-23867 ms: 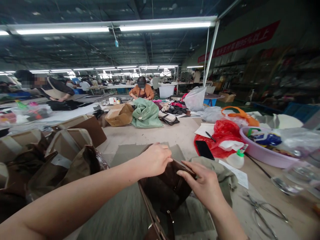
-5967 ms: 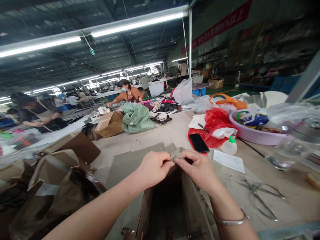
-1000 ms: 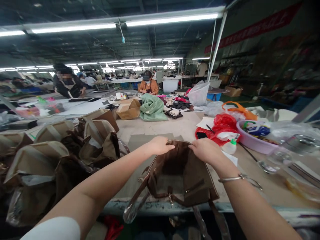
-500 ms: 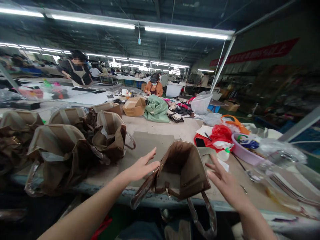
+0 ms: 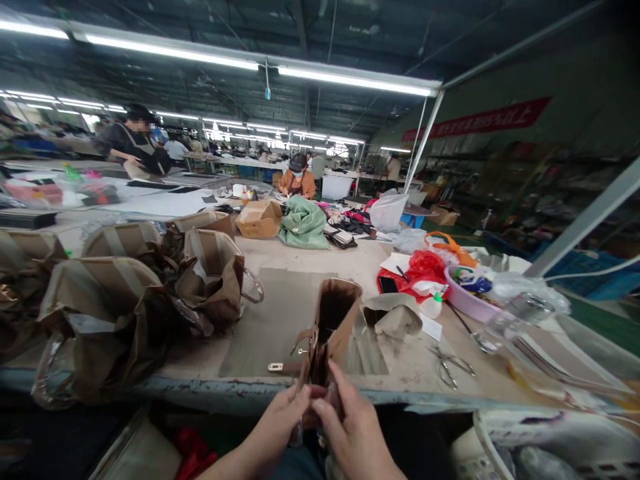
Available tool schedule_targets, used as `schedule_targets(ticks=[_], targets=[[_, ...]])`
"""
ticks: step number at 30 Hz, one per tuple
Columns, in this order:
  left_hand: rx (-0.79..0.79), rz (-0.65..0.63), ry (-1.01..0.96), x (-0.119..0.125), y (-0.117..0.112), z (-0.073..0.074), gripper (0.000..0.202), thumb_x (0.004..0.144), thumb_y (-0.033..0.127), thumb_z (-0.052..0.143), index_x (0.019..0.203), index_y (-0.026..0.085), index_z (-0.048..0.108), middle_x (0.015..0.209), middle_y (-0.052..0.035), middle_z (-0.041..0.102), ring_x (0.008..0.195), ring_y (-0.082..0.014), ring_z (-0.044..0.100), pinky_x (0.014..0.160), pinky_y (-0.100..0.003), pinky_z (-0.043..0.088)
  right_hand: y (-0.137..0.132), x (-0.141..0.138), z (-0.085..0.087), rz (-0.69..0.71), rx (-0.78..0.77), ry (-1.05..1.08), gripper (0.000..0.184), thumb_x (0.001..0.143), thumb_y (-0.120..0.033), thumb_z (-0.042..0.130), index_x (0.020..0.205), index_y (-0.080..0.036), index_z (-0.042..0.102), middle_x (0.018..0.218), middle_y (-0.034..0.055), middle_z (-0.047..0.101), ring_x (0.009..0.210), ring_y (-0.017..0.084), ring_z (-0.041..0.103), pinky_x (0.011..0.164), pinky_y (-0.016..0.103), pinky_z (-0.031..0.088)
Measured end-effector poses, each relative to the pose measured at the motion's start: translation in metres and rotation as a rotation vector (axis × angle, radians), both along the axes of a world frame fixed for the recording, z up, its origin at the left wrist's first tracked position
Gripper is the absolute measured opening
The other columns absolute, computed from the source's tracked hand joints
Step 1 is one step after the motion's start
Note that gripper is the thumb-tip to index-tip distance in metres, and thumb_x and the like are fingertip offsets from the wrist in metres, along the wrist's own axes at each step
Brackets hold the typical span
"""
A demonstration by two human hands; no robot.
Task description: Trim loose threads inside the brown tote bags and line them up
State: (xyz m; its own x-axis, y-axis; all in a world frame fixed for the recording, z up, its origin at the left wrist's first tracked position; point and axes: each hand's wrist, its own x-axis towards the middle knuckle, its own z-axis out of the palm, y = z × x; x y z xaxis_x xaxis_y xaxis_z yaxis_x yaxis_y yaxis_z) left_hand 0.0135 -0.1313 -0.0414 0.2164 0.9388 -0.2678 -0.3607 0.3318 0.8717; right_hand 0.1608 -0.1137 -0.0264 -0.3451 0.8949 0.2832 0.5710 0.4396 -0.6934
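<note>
A brown handbag [image 5: 343, 317] stands at the table's near edge, turned so that its narrow open top faces up. My left hand [image 5: 285, 417] is closed on the bag's near side, its fingers pinched close to the other hand. My right hand [image 5: 355, 420] grips the same side, thumb towards the left hand and fingers along the panel. The plastic-wrapped handles are mostly hidden by my hands. A strap with a metal plate [image 5: 276, 367] sticks out to the left over a grey-green sheet [image 5: 270, 320].
Several similar bags [image 5: 105, 287] stand to the left. Scissors [image 5: 450, 370], a folded grey-green piece [image 5: 393, 313], a red plastic bag [image 5: 425, 267] and a lilac basin [image 5: 467, 303] lie to the right. A white basket [image 5: 480, 443] is below the edge. Co-workers [image 5: 297, 177] work farther back.
My hands have moved from spread apart on both sides of the bag to together at its near side. The bag has turned and narrowed, and the scissors show fully.
</note>
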Motion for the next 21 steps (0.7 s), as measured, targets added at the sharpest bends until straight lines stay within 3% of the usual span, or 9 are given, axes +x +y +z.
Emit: schedule_targets(ticks=[3,5,8,11,14,16,18,21], targets=[[-0.012,0.089,-0.149,0.001,-0.003,0.012,0.047,0.077,0.059,0.053,0.1,0.02,0.064,0.097,-0.0086,0.067,0.097,-0.0255,0.06,0.087,-0.038,0.046,-0.005,-0.035,0.011,0.045,-0.047,-0.087,0.059,0.084,-0.026,0.047,0.138,-0.012,0.033,0.114,0.0153,0.062,0.097,0.026,0.062,0.084,0.04,0.051],[-0.029,0.083,-0.174,-0.004,-0.001,0.015,0.04,0.075,0.051,0.059,0.1,0.02,0.065,0.096,-0.0081,0.066,0.098,-0.0256,0.06,0.086,-0.037,0.046,-0.005,-0.041,0.011,0.084,-0.04,-0.114,0.059,0.084,-0.026,0.047,0.139,-0.009,0.032,0.109,0.0167,0.064,0.095,0.027,0.062,0.083,0.041,0.051],[-0.04,0.065,-0.16,-0.014,0.009,0.016,0.027,0.071,0.034,0.068,0.093,0.017,0.065,0.09,-0.0068,0.066,0.089,-0.0216,0.062,0.078,-0.029,0.048,-0.004,-0.03,0.006,0.136,0.017,-0.077,0.057,0.085,-0.03,0.047,0.137,-0.009,0.035,0.107,0.017,0.064,0.095,0.027,0.061,0.084,0.04,0.05],[-0.046,0.059,-0.216,-0.016,0.019,0.017,0.019,0.077,0.029,0.063,0.091,0.016,0.064,0.084,-0.0058,0.066,0.075,-0.017,0.063,0.067,-0.025,0.049,-0.002,-0.011,0.001,0.106,0.036,0.064,0.049,0.088,-0.028,0.043,0.135,-0.016,0.037,0.109,0.0131,0.063,0.097,0.023,0.06,0.086,0.037,0.049],[-0.01,-0.007,-0.337,-0.007,0.026,0.019,0.031,0.081,0.032,0.059,0.107,0.015,0.061,0.09,-0.0085,0.066,0.082,-0.0199,0.064,0.075,-0.03,0.05,-0.001,-0.001,0.004,0.08,0.023,0.209,0.045,0.09,-0.023,0.039,0.135,-0.021,0.037,0.114,0.0103,0.061,0.099,0.02,0.059,0.088,0.034,0.047],[-0.008,-0.05,-0.428,0.0,0.032,0.024,0.035,0.079,0.029,0.061,0.111,0.014,0.059,0.083,-0.0069,0.066,0.088,-0.0221,0.064,0.083,-0.035,0.049,-0.002,0.002,0.012,0.099,0.051,0.236,0.045,0.09,-0.02,0.039,0.135,-0.02,0.038,0.112,0.0106,0.062,0.098,0.02,0.06,0.089,0.034,0.047],[-0.056,-0.039,-0.493,0.006,0.042,0.036,0.027,0.081,0.024,0.059,0.106,0.012,0.061,0.061,-0.0008,0.06,0.081,-0.0199,0.065,0.086,-0.036,0.05,-0.004,0.005,0.02,0.119,0.107,0.259,0.044,0.089,-0.019,0.041,0.133,-0.02,0.042,0.11,0.0102,0.062,0.097,0.019,0.059,0.087,0.033,0.047],[-0.115,0.055,-0.575,0.01,0.069,0.073,0.025,0.091,0.024,0.043,0.097,0.01,0.062,0.044,0.0055,0.049,0.053,-0.0104,0.061,0.082,-0.034,0.053,-0.004,0.024,0.017,0.015,0.181,0.367,0.038,0.088,-0.021,0.046,0.125,-0.023,0.052,0.105,0.0082,0.064,0.093,0.018,0.06,0.083,0.03,0.049]])
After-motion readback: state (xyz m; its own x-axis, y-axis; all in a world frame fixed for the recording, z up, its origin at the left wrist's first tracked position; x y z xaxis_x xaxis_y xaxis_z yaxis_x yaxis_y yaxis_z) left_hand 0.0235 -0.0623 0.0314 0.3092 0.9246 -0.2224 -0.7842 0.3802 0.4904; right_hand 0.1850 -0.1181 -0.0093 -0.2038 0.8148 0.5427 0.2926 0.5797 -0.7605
